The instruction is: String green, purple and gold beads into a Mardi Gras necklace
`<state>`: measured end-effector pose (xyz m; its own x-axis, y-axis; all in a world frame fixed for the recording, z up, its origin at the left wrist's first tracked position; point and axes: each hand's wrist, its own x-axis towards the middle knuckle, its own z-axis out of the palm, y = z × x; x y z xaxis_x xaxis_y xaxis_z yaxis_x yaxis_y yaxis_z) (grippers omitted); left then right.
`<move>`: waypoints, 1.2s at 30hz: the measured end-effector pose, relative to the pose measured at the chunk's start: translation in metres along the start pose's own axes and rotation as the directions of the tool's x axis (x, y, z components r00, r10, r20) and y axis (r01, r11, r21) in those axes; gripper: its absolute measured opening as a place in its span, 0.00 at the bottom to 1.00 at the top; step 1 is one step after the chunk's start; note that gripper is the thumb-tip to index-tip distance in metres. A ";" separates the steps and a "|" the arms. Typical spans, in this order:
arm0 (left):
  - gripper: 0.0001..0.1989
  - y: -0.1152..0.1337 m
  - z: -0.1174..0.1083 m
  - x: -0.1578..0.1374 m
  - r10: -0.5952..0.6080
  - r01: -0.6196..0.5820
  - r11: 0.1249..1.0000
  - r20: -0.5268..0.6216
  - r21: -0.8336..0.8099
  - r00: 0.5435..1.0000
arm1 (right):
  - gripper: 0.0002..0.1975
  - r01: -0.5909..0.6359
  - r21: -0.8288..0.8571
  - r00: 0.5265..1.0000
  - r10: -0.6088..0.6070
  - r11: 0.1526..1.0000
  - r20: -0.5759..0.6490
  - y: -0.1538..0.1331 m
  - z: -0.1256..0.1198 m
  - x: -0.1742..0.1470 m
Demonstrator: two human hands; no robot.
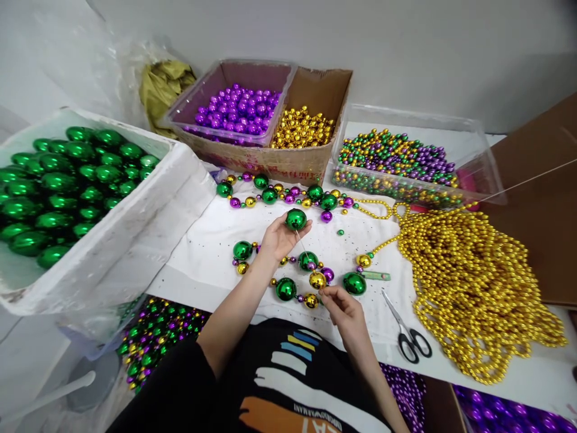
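My left hand (277,239) grips a large shiny green bead (296,219) above the white cloth. A thin pale thread (303,243) runs down from that bead toward my right hand (343,311). The right fingers are pinched at the lower edge of a gold bead (317,280) on the bead string. Around it lie strung green (285,289), purple (328,275) and gold beads. Further right, a green bead (354,283) lies by a small green-handled tool (377,275). A finished-looking length of mixed beads (269,195) stretches across the cloth's back.
Black-handled scissors (408,337) lie right of my hand, beside a heap of gold bead chains (478,288). A white foam box (180,174) of green beads stands left. Behind are a cardboard box (252,157) with purple and gold beads and a clear bin (478,135) of mixed small beads.
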<state>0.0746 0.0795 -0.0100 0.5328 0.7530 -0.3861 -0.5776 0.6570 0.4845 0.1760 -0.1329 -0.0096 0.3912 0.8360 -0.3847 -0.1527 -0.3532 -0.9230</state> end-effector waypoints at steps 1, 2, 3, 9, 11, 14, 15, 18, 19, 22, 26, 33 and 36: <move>0.10 0.000 0.001 0.000 0.005 -0.005 1.000 -0.002 0.002 1.000 | 0.10 0.000 0.000 1.000 0.000 1.000 0.001 0.000 0.000 0.000; 0.10 0.000 0.001 -0.001 0.009 -0.009 1.000 -0.008 0.008 1.000 | 0.10 0.000 0.000 1.000 0.000 1.000 0.001 -0.001 0.000 0.000; 0.11 0.001 0.002 -0.001 0.011 -0.011 1.000 -0.015 0.017 1.000 | 0.10 -0.001 0.000 1.000 0.001 1.000 0.004 -0.001 0.000 0.000; 0.11 -0.001 0.002 -0.002 0.022 -0.022 0.999 0.001 0.028 1.000 | 0.11 -0.002 0.007 1.000 0.002 1.000 0.008 0.001 -0.001 0.002; 0.10 -0.003 0.003 -0.004 0.020 -0.020 1.000 0.016 0.023 1.000 | 0.11 0.002 0.017 1.000 -0.002 1.000 -0.006 0.002 0.001 0.004; 0.12 -0.007 0.004 -0.009 0.007 -0.007 1.000 0.073 0.000 0.997 | 0.12 0.000 0.058 1.000 0.002 0.998 -0.031 0.004 0.004 0.008; 0.13 -0.008 0.005 -0.011 0.003 -0.002 1.000 0.100 -0.009 0.995 | 0.12 -0.005 0.077 0.999 0.008 0.997 -0.035 0.004 0.005 0.010; 0.16 -0.011 0.007 -0.015 -0.014 0.018 0.999 0.163 -0.026 0.986 | 0.14 -0.026 0.126 0.998 0.032 0.992 -0.046 0.005 0.007 0.013; 0.16 -0.012 0.008 -0.015 -0.023 0.028 0.999 0.172 -0.028 0.985 | 0.14 -0.031 0.140 0.998 0.038 0.990 -0.053 0.005 0.008 0.014; 0.16 -0.015 0.009 -0.016 -0.038 0.044 0.999 0.167 -0.031 0.985 | 0.14 -0.027 0.180 0.997 0.039 0.983 -0.067 0.004 0.010 0.017; 0.17 -0.021 0.007 -0.018 -0.052 0.056 0.998 0.176 -0.015 0.983 | 0.14 -0.001 0.217 0.997 0.017 0.976 -0.073 0.003 0.014 0.022; 0.19 -0.020 0.008 -0.020 -0.066 0.041 0.991 0.197 0.128 0.978 | 0.16 -0.009 0.311 0.990 0.053 0.950 -0.134 -0.001 0.020 0.034; 0.17 -0.010 0.015 -0.013 -0.025 -0.019 0.975 0.195 0.221 0.980 | 0.17 0.020 0.360 0.985 0.043 0.933 -0.164 -0.006 0.018 0.040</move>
<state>0.0831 0.0624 0.0022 0.6577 0.7150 -0.2373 -0.4366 0.6185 0.6534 0.1762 -0.0891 -0.0196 0.5282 0.7398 -0.4168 -0.4615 -0.1619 -0.8723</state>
